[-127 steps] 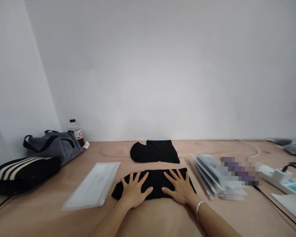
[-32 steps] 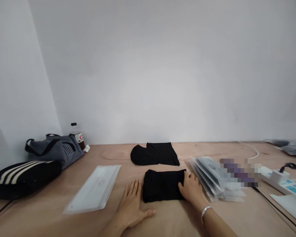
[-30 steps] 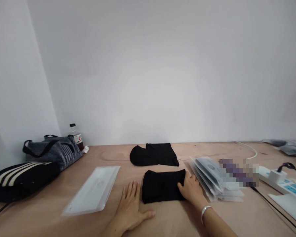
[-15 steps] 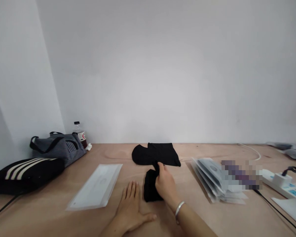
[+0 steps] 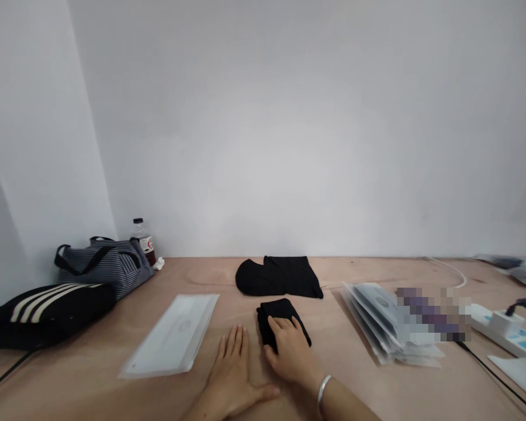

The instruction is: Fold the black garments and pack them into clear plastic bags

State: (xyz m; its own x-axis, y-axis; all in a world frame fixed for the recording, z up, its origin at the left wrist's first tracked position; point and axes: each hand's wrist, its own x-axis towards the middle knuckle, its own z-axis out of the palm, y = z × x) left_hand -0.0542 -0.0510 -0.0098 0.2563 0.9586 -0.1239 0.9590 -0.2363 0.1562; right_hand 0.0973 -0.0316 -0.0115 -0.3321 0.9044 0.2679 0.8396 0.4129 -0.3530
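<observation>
Right end of soft black cloth [image 5: 277,307] went over to the left

One second before, the cloth lay wide and flat. Its right end had since been turned over, so it made a small, thick square on the pinkish-brown table [image 5: 92,362], a bit in from the far edge.

The bare right hand [image 5: 291,351], with a shiny silver bangle [image 5: 323,394] on its wrist, lay palm down on top of the square. Its fingers were a little apart and did not grip. The bare left hand [image 5: 233,374] lay flat on the table just left of the cloth, fingers out, with nothing in it.

So this cloth looked folded up small, and that part seemed all or almost done. Its layers did not look quite even at the left side. A second black cloth with a round left end [image 5: 280,278] lay flat near the far edge, not made small like the first one.

To the left lay a flat, milky plastic sleeve [image 5: 175,333], apart from both cloths. A messy pile of milky plastic sleeves [image 5: 379,318] lay to the right. Neither black cloth was in a sleeve. What was inside the sleeves was too hard to see.
</observation>
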